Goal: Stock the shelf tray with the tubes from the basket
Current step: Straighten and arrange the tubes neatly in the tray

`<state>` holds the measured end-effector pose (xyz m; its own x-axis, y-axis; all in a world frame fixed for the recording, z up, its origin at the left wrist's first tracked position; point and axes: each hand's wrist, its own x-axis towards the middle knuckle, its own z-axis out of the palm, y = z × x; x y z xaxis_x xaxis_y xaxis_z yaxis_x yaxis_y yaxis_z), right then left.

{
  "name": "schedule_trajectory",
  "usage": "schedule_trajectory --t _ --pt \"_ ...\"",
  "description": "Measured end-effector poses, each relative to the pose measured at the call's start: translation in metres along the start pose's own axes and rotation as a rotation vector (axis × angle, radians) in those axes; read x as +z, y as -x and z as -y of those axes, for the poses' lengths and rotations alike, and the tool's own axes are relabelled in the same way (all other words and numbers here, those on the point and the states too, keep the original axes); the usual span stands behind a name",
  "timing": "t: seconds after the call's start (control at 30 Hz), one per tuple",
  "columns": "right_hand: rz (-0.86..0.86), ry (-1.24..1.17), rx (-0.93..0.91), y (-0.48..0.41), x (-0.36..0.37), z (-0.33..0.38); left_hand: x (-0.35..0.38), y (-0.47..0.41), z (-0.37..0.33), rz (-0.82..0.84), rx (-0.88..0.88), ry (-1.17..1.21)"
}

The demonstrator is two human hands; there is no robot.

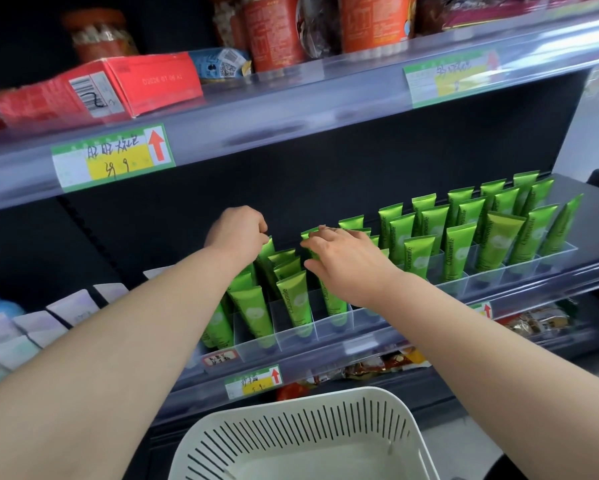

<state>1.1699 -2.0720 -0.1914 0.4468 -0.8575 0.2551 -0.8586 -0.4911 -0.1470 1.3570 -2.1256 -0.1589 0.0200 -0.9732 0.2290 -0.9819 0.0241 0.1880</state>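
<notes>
Many glossy green tubes [492, 244] fill clear tray [483, 281].

**Green tubes against black, in a see-through tray**

Your green glossy plastic tubes [492, 237] are a bright metallic leaf-green, each with darker lettering running up its length and a pale, whitish round emblem low on the body. The clear plastic divided shelf tray [329, 332] is colourless, so the green shows through its walls. Your white plastic slotted basket [308, 431] is off-white with rows of dark narrow slits. The flat shelf back panel [325, 161] is black. The paper price label [113, 157] has a green border, a yellow band, dark handwriting and a red arrow on white. Above you, the red cardboard box [135, 81] carries a white sticker with black bars, and the round tubs [274, 36] are orange-red. The soft pouches [71, 306] are pale lilac-white.
</notes>
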Motion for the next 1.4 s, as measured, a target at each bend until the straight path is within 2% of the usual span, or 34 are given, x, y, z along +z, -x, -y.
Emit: schedule_trajectory --t 0.17,0.33,0.6,0.9,1.13,1.4 --pt "-0.03 -0.028 0.022 -0.003 0.003 -0.006 0.006 -0.007 0.0 0.101 -0.047 -0.148" --pt "-0.048 -0.042 0.019 -0.006 0.001 -0.01 0.012 -0.014 -0.011 0.013 0.017 -0.079" --pt "-0.058 -0.046 0.012 -0.006 0.0 -0.01 0.015 -0.013 -0.017 0.078 0.059 -0.017" --pt "-0.094 -0.022 -0.028 -0.01 -0.005 0.017 -0.011 0.005 0.009 0.001 0.066 0.097" --pt "-0.11 0.03 -0.171 -0.018 0.003 0.065 -0.034 0.034 0.038 0.069 0.115 0.142" --pt "-0.025 0.09 -0.137 -0.025 0.025 0.079 -0.038 0.048 0.06 0.1 0.135 0.099"
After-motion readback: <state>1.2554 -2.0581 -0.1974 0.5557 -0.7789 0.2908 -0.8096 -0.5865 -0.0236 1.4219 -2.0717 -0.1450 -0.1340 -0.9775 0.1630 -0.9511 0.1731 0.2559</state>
